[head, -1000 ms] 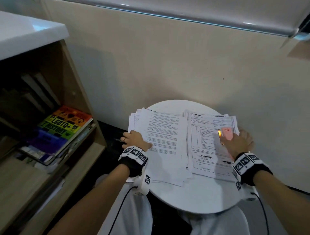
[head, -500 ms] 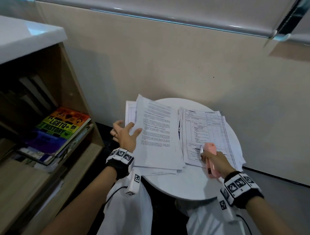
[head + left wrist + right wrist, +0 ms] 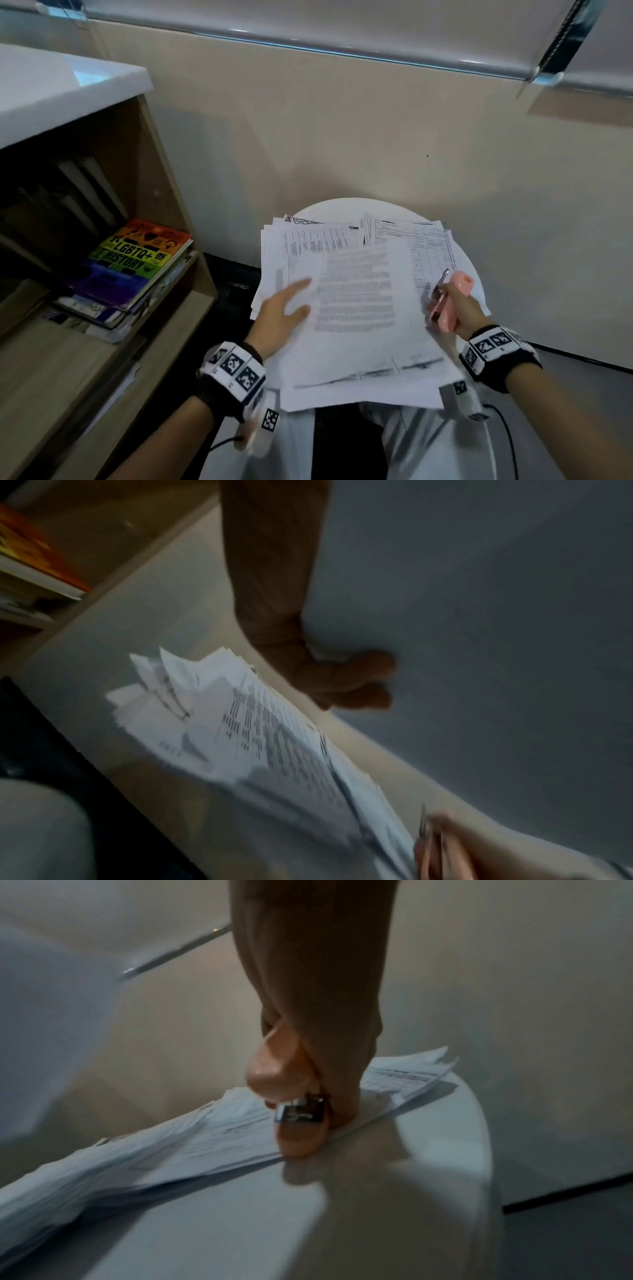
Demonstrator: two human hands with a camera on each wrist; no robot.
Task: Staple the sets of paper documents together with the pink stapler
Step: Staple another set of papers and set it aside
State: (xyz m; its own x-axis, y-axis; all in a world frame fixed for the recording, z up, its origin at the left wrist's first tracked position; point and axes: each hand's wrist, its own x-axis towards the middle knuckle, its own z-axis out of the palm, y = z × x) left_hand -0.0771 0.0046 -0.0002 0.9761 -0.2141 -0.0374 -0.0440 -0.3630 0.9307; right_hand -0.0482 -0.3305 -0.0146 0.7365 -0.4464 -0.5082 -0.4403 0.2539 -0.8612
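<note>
My left hand (image 3: 286, 308) pinches the left edge of a printed set of papers (image 3: 366, 325), thumb on top, and holds it tilted above the near side of the round white table (image 3: 342, 205). Two loose paper piles lie on the table, a left pile (image 3: 308, 240) and a right pile (image 3: 428, 236). My right hand (image 3: 448, 301) grips the pink stapler (image 3: 462, 282) at the table's right side, just right of the lifted set. In the right wrist view the stapler (image 3: 298, 1137) points down with its metal mouth close over the right pile (image 3: 222, 1131). The left wrist view is blurred and shows my fingers (image 3: 346, 685) curled.
A wooden bookshelf (image 3: 161, 192) stands close on the left with a rainbow-coloured book (image 3: 137, 255) on a stack. A beige wall (image 3: 376, 130) runs right behind the table. My lap in white trousers (image 3: 421, 442) is under the table's near edge. A black cable (image 3: 582, 359) lies on the floor at the right.
My left hand has lifted a set off the left pile and drawn it toward me. My right hand has picked the stapler off the right pile and pulled it back to the near right.
</note>
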